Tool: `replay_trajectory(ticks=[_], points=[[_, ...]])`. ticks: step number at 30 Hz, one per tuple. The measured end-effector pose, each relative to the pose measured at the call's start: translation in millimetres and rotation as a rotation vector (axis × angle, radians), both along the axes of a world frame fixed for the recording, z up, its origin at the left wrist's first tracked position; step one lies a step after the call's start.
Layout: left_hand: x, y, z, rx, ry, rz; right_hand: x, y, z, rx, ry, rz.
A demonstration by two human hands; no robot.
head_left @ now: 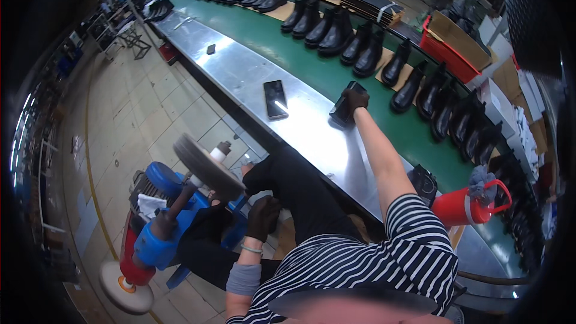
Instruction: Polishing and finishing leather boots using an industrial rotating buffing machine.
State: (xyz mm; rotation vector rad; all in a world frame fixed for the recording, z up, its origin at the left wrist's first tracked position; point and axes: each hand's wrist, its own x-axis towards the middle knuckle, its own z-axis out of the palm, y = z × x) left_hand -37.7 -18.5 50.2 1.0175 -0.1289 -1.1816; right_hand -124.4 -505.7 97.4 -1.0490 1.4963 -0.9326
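My right hand (359,99), in a dark brown glove, reaches forward over the steel strip of the bench. Its fingers are closed round a black ankle boot (342,115), which is at the border between the steel and the green belt. My left hand (262,217), also gloved, is low above my lap, right of the buffing wheel (207,165). The left fingers look curled in; whether anything is inside them is hidden. A smartphone (275,99) lies on the steel, left of the boot.
Black boots (333,33) stand in a long row on the green belt (264,33). To my right are a red tumbler (459,209) and a red crate (450,51). A blue grinding machine (157,241) with a second pale wheel (126,288) stands at my left on the tiled floor.
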Motion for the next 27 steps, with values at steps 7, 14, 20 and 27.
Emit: replay_trajectory(ticks=[7,14,20,27], points=[[-3,5,42,-0.23,-0.269,-0.066,46,156,-3,0.312,-0.928,0.707],[-7,4,-21,0.141,-0.221,-0.087,65,357,-45,-0.403,-0.167,0.963],[-15,5,-131,0.48,-1.152,0.341,78,385,-61,-0.53,-0.019,1.313],[8,-9,-157,0.545,-0.709,0.156,93,378,-75,-0.529,0.018,1.247]])
